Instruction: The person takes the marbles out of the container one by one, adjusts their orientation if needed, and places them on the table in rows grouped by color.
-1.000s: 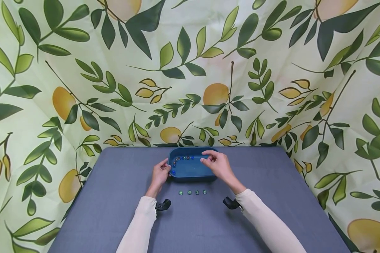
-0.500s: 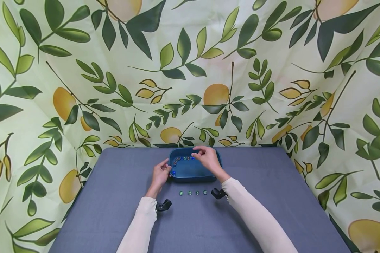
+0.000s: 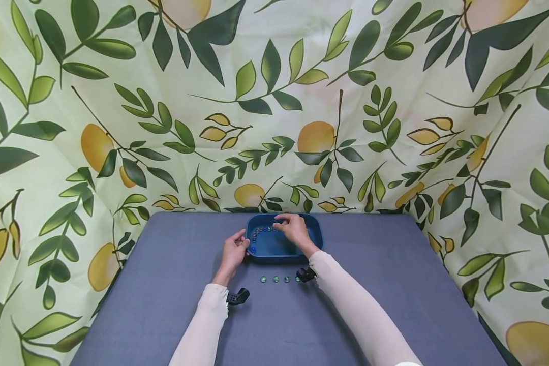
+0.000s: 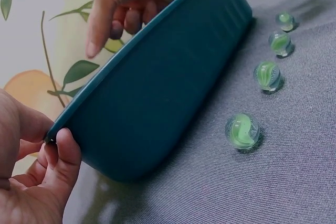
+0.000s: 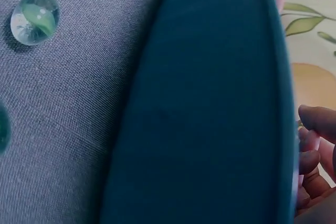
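A blue rectangular tray stands at the far side of the table. My left hand grips its left rim, thumb outside the wall in the left wrist view. Inside, several coloured marbles line the left and back walls. My right hand is over the tray, its fingertips by the right end of the visible row. In the right wrist view its thumb and finger come close together, with a small glint between them; whether they pinch a marble cannot be told. Several clear marbles with green swirls sit before the tray.
A grey cloth covers the table. Behind and beside it hangs a leaf-and-lemon patterned cloth. Black camera mounts are on both wrists; the right one hangs close to the rightmost green marble.
My right hand has moved left across the tray, from its right side to the end of the marble row. My left hand has stayed on the rim.
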`<state>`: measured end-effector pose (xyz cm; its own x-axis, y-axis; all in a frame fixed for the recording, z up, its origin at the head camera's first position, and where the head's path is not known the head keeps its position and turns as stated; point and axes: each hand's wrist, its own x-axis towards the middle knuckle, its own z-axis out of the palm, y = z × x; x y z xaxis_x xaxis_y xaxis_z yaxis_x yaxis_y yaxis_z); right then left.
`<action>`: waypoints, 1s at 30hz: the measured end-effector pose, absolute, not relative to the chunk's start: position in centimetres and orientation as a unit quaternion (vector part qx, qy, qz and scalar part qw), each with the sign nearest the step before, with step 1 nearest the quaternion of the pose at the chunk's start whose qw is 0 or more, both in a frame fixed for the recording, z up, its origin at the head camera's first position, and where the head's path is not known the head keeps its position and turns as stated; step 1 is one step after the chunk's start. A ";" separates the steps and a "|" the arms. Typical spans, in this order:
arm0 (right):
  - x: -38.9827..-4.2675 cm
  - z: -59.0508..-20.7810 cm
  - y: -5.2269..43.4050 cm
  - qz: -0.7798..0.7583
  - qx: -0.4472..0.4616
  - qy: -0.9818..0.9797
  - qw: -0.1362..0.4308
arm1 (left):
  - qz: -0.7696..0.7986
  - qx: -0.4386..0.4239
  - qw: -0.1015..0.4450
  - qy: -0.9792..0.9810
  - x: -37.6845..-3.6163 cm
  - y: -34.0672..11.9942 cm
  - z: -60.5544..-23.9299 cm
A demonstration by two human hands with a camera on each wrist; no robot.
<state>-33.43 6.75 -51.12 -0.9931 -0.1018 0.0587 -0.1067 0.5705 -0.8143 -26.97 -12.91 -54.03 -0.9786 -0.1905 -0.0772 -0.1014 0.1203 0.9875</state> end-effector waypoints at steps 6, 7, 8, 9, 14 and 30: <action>-34.3 -52.0 6.3 0.442 0.047 -0.896 -0.006 | -0.655 0.094 0.036 -0.749 -27.0 -12.9 -53.9; -34.4 -52.2 6.2 0.437 0.046 -0.898 -0.007 | -0.654 0.094 0.037 -0.750 -27.0 -12.9 -53.9; -34.5 -52.3 6.2 0.431 0.045 -0.901 -0.008 | -0.653 0.093 0.038 -0.751 -27.0 -12.9 -53.9; -34.7 -52.5 6.2 0.426 0.045 -0.904 -0.010 | -0.651 0.093 0.039 -0.752 -27.0 -12.9 -53.9; -35.1 -53.0 5.9 0.416 0.054 -0.907 -0.017 | -0.650 0.098 0.038 -0.753 -27.0 -12.8 -53.8; -35.6 -54.1 5.1 0.373 0.042 -0.926 -0.036 | -0.657 0.097 0.037 -0.747 -26.7 -12.8 -53.8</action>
<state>-35.62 5.10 -54.10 -0.9939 -0.1050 -0.0343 -0.0519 0.7181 -0.6940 -26.70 -12.84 -53.79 -0.9786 -0.1930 -0.0718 -0.0959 0.1186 0.9883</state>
